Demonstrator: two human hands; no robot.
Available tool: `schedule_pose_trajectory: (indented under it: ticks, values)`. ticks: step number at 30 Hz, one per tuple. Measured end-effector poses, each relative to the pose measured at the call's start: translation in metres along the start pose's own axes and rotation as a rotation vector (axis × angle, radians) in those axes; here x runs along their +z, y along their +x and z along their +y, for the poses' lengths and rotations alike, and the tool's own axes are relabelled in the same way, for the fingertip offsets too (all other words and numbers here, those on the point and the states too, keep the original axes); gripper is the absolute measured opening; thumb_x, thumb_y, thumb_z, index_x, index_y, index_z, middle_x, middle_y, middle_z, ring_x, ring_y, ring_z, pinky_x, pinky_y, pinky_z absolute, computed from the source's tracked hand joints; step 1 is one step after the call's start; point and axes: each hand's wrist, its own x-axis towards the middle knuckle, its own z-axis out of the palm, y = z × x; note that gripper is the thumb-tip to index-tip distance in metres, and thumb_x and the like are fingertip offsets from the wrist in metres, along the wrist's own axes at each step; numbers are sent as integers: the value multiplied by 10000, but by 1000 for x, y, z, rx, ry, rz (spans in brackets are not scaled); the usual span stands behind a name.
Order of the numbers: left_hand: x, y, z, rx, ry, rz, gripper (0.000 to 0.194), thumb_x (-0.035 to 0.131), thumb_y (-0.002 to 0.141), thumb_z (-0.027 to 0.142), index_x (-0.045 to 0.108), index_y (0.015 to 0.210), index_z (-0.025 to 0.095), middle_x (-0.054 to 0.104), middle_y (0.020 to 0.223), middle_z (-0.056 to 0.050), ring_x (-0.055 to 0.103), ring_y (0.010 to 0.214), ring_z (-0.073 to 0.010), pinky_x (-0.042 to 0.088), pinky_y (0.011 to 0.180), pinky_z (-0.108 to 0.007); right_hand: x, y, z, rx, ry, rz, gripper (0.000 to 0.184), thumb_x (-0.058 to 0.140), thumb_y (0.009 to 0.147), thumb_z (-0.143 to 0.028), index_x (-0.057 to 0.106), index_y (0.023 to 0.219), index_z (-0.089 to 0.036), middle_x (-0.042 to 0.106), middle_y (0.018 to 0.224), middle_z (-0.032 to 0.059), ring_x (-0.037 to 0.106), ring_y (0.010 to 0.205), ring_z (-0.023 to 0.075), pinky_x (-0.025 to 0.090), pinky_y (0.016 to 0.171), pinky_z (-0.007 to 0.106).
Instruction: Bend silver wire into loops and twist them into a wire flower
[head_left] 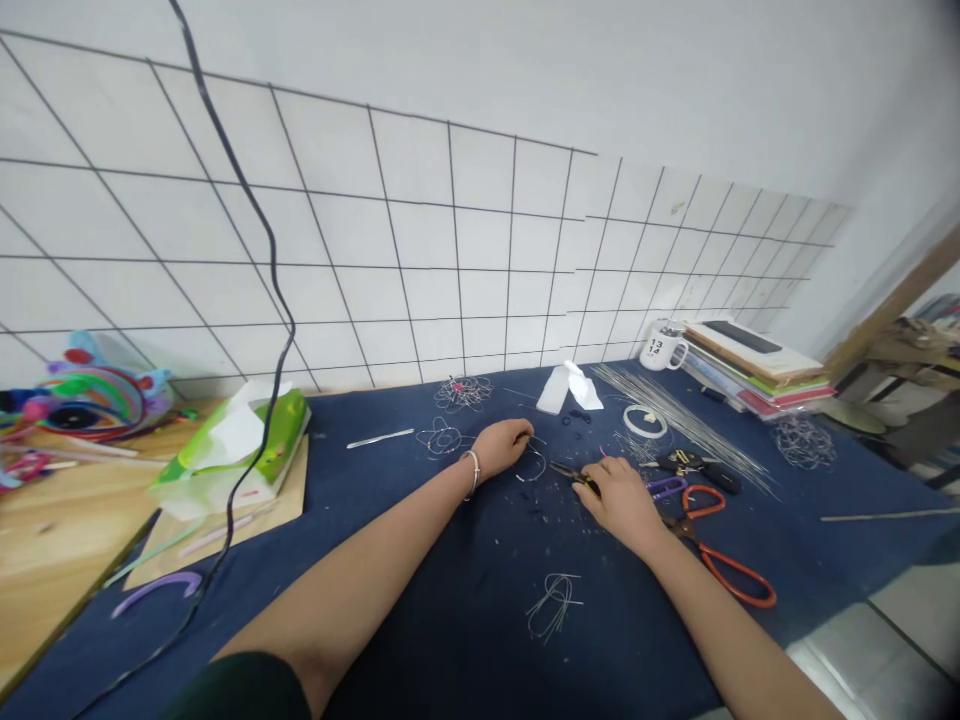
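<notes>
My left hand [504,447], with a bangle at the wrist, is closed in a pinch on a thin wire [541,466] that curves in a loop to its right. In my right hand [616,495] is a pair of pliers [576,472] with dark jaws and yellow-black handles, the fingers wrapped round them. The plier jaws point left toward the wire loop; whether they touch it I cannot tell. Left of my left hand lies a coiled wire piece [441,437]. A small bundle of bent wire [553,606] rests on the dark blue cloth nearer to me.
Orange-handled scissors [731,575], purple-handled scissors [666,487] and other pliers [694,465] lie right of my right hand. Long straight wires [682,420] spread behind. A mug [663,347] and stacked books [757,365] stand back right. A tissue pack [240,450] and hanging black cable [271,250] are left.
</notes>
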Motion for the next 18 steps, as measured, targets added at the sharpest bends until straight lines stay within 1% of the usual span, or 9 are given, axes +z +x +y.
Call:
schedule_pose_trajectory:
  ticks: [4, 8, 10, 12, 14, 18]
  values:
    - [0, -1, 3, 67, 78, 41, 215, 413, 820, 181, 590, 938, 213, 612, 864, -27, 552, 846, -144, 420, 763, -249, 2, 8, 2, -2, -30, -21, 345, 368, 854, -440, 596, 961, -204, 537, 865, 87, 452, 888, 216, 316, 772, 324]
    - [-3, -1, 7, 212, 169, 53, 232, 406, 825, 169, 585, 971, 192, 604, 866, -52, 533, 875, -163, 400, 791, -286, -1, 18, 5, -17, -75, -19, 309, 437, 822, -442, 589, 950, -206, 535, 912, 87, 438, 914, 231, 305, 773, 349]
    - [-4, -1, 9, 261, 199, 51, 230, 404, 830, 175, 580, 976, 189, 603, 869, -57, 528, 865, -169, 395, 778, -298, -6, 23, 4, -57, -89, 6, 283, 485, 801, -422, 581, 957, -206, 530, 962, 86, 423, 948, 240, 297, 780, 358]
    - [-5, -2, 10, 286, 211, 45, 226, 399, 836, 182, 579, 972, 192, 603, 857, -54, 527, 848, -170, 394, 757, -301, -10, 26, -2, -129, -92, 27, 239, 497, 808, -365, 569, 971, -205, 529, 977, 78, 417, 962, 234, 294, 779, 351]
    - [-4, -2, 11, 296, 209, 47, 226, 394, 841, 182, 578, 972, 192, 603, 849, -54, 527, 845, -167, 394, 752, -298, -11, 29, -12, -235, -96, 21, 188, 460, 841, -288, 562, 975, -205, 539, 928, 65, 433, 919, 208, 297, 756, 333]
    - [0, -4, 9, 307, 185, 59, 226, 398, 841, 175, 575, 981, 187, 607, 860, -51, 530, 847, -161, 400, 759, -292, -2, 35, -31, -462, -187, -12, 183, 414, 857, -164, 554, 975, -179, 543, 818, 56, 448, 788, 182, 298, 680, 327]
